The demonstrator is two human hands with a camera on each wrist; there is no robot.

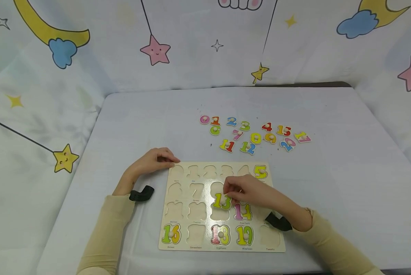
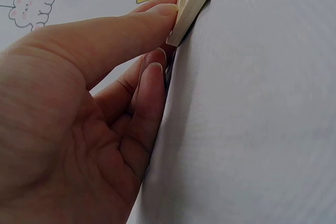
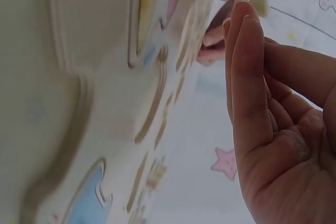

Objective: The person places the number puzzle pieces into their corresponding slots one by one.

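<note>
Closest to me lies the wooden number board (image 1: 178,244), flat on the pale grey table (image 1: 329,191), with 16 (image 1: 171,233), 18 (image 1: 220,235) and 19 (image 1: 245,235) seated in its bottom row, 14 (image 1: 242,211) in the row above and 5 (image 1: 260,172) in the top right corner. My right hand (image 1: 246,191) hovers over the middle of the board, its fingers curled and pinching the peg of the green 13 piece (image 1: 222,201), which sits tilted just above its hollow rather than down in it. My left hand (image 1: 154,160) rests at the board's top left corner, thumb and fingertips pressed against the edge; the left wrist view shows the thumb lying along that wooden rim. Beyond the board, well apart from both hands, the loose number pieces (image 1: 255,133) are scattered in a small cluster.
</note>
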